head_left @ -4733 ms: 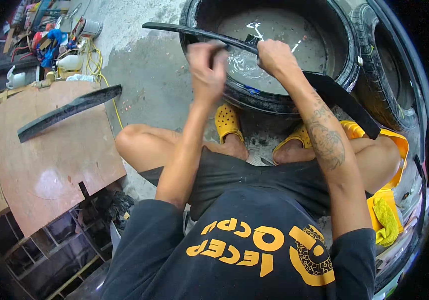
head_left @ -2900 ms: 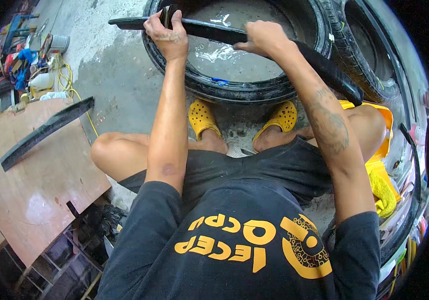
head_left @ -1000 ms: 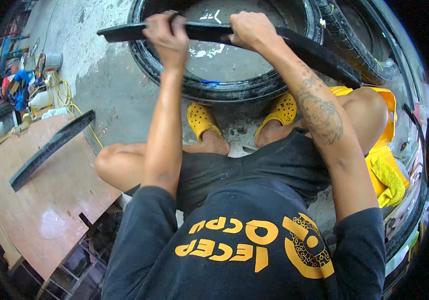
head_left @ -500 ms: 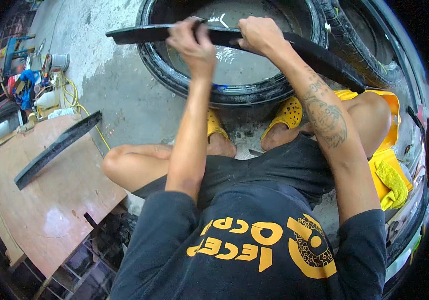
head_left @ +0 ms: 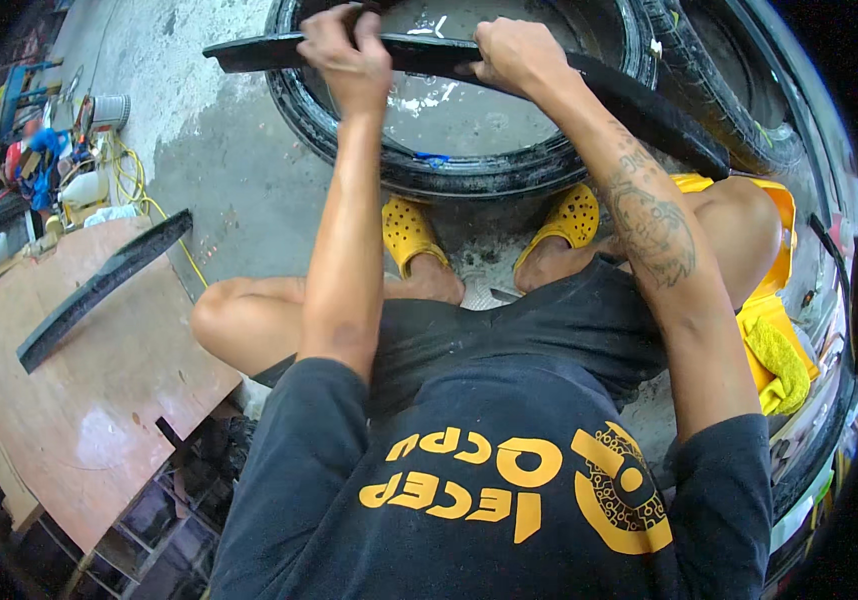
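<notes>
My left hand [head_left: 349, 60] grips a small dark pad [head_left: 357, 16] against a long black strip [head_left: 241, 58] near its left part; the fingers are slightly blurred. My right hand [head_left: 514, 60] is closed on the same strip farther right. The strip crosses over a round black tub [head_left: 479, 183], which looks tyre-like and holds grey, cloudy water [head_left: 464, 130], and reaches down to the right beside my knee. Below the tub are my feet in yellow clogs [head_left: 571, 215].
On the left a second black strip [head_left: 99, 295] lies on a wooden board [head_left: 89, 420], with jugs, tools and a yellow cable [head_left: 134, 175] behind. A tyre [head_left: 754, 140] is at the upper right; a yellow container [head_left: 779, 270] and cloth [head_left: 784, 370] are by my right knee.
My left hand has moved back and forth along the strip, most recently up and to the left. My right hand keeps its hold, and the strip has shifted only slightly.
</notes>
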{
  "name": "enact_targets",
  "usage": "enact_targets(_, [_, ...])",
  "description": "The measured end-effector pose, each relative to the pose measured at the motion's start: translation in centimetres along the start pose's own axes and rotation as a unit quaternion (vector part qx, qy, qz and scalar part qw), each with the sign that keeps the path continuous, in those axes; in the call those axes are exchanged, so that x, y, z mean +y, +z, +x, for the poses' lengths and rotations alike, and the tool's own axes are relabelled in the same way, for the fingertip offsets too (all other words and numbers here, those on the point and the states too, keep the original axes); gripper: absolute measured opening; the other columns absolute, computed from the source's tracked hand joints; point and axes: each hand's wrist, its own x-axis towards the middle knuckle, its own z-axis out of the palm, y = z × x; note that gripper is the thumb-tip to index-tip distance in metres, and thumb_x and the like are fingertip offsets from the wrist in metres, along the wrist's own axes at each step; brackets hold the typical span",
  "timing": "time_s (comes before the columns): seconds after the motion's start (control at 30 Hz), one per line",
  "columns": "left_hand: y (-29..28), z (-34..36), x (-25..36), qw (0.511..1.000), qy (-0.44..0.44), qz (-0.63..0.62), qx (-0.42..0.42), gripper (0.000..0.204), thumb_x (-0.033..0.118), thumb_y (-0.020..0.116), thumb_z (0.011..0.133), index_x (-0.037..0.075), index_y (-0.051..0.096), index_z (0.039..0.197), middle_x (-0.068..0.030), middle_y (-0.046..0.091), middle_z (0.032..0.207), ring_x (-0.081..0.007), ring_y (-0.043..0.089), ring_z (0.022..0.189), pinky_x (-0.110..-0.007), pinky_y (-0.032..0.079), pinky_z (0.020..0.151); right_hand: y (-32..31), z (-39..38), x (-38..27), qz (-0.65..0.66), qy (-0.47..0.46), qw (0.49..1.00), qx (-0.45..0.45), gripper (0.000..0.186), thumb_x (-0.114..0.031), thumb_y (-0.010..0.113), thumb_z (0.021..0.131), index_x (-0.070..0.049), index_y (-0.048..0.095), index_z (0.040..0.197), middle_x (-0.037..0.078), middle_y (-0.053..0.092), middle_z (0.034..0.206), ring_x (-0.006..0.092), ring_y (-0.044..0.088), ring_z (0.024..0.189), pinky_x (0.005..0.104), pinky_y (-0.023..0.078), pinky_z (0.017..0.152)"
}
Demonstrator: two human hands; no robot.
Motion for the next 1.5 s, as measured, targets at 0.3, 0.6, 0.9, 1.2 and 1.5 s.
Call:
enact_targets(0.3, [0.2,-0.1,0.3,0.998,0.057,-0.01,-0.007,0.023,0.016,0.071,0.087,0.002,0.065,0.104,-0.0163,0.064,0.103,-0.0357,0.059,0.098,-0.049,0.04,0.092,0.6,-0.3,0.0,0.011,-0.014,0.999,0.031,0.041,-0.043,0.078,0.08,-0.002,0.073,0.084,0.023,0.071,0.083,0.0402,0.072,0.08,0.0482,0.058,0.073])
enact_targets(0.6, [-0.6,-0.2,0.2,0.998,0.038,-0.011,-0.047,0.022,0.017,0.068,0.091,0.003,0.064,0.106,-0.0196,0.062,0.106,-0.039,0.056,0.102,-0.049,0.039,0.092,1.1,0.0,0.2,-0.001,0.009,1.0,-0.006,0.034,-0.035,0.078,0.08,-0.003,0.072,0.088,0.022,0.072,0.085,0.0395,0.072,0.08,0.0479,0.058,0.073])
enact_targets(0.9, [0.0,-2.3,0.3,0.992,0.106,-0.042,-0.053,0.021,0.017,0.075,0.086,0.007,0.067,0.103,-0.0125,0.066,0.104,-0.0328,0.059,0.101,-0.044,0.04,0.092,1.5,-0.2,0.7,-0.012,0.008,1.0,0.01,0.038,-0.038,0.079,0.08,-0.002,0.072,0.089,0.022,0.072,0.084,0.0397,0.072,0.081,0.0472,0.058,0.073])
enact_targets(1.2, [0.1,-3.6,1.7,0.998,0.04,-0.022,-0.042,0.022,0.017,0.073,0.087,0.006,0.068,0.104,-0.0112,0.067,0.105,-0.0326,0.058,0.103,-0.045,0.038,0.093,0.1,-0.4,-0.1,-0.029,0.016,0.999,-0.01,0.028,-0.027,0.079,0.077,-0.003,0.076,0.091,0.019,0.075,0.089,0.0362,0.074,0.082,0.0446,0.06,0.075])
enact_targets(1.5, [0.4,-4.2,2.0,1.0,0.003,0.007,0.014,0.015,0.017,0.069,0.09,0.011,0.067,0.103,-0.0082,0.066,0.099,-0.0301,0.055,0.104,-0.042,0.035,0.091,1.0,-0.8,0.4,-0.025,0.015,1.0,-0.003,0.03,-0.028,0.078,0.079,-0.002,0.075,0.092,0.022,0.073,0.089,0.0374,0.074,0.085,0.0458,0.059,0.078])
